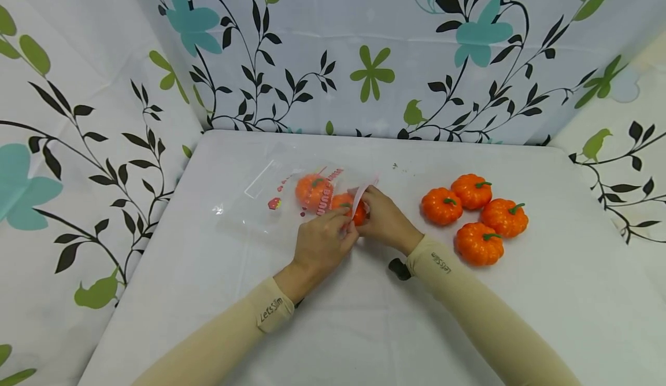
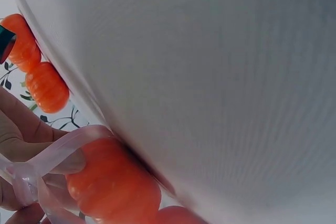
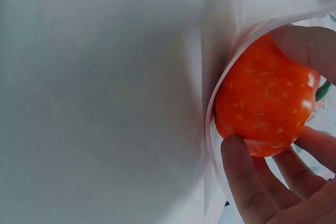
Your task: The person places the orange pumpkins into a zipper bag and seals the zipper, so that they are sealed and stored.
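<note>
A clear plastic bag (image 1: 250,201) with pink print lies on the table, its pink-edged mouth facing right. Inside it sits one small orange toy pumpkin (image 1: 307,189). My left hand (image 1: 319,238) pinches the near edge of the mouth. At the opening, my right hand (image 1: 385,215) grips a second pumpkin (image 3: 265,98), with thumb and fingers on opposite sides of it in the right wrist view. The bag's pink rim (image 3: 209,124) curves around that pumpkin. In the left wrist view, the pumpkin (image 2: 113,182) shows just beyond the rim strip.
To the right of my right hand, several more orange pumpkins with green stems stand in a group, the closest being one pumpkin (image 1: 441,206). A white cloth covers the table (image 1: 333,328). Behind it hangs a leaf-patterned curtain (image 1: 322,28). A small black object (image 1: 399,269) shows by my right wrist.
</note>
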Demonstrator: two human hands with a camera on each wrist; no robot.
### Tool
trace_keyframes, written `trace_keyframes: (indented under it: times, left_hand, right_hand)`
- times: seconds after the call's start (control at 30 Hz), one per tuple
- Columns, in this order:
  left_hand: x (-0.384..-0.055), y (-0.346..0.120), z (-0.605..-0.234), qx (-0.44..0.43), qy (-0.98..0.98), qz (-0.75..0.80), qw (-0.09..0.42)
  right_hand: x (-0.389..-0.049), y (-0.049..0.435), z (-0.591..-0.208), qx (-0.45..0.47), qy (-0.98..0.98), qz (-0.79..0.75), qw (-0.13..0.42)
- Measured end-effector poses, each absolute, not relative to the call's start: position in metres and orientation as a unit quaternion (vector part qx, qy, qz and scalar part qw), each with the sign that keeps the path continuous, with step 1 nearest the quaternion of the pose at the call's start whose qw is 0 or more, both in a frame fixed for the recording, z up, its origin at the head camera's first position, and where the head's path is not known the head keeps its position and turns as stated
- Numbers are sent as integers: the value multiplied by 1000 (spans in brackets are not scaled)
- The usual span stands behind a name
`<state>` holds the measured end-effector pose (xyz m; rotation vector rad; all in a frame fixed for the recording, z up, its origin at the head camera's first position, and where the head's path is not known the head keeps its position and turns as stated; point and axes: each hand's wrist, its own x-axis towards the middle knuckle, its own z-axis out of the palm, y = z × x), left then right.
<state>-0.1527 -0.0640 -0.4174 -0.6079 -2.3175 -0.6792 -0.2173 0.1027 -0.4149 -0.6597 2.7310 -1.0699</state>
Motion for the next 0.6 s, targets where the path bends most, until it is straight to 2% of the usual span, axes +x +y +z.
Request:
trace_keyframes:
  times: [0.23,0.4,0.6]
  left_hand:
    - [-153,-65,-416,-227,-882,-253,326]
    - [-154,-65,-416,-224,-883,-248,329]
    - [-154,-66,-416,-226,-883,-254,324]
  right_hand:
    - [-215,118,-416,-174,857,-463,141]
    - [-212,131,-416,-129,867,-463,132]
    - [-208,132,-417,-119,868,-465,128]
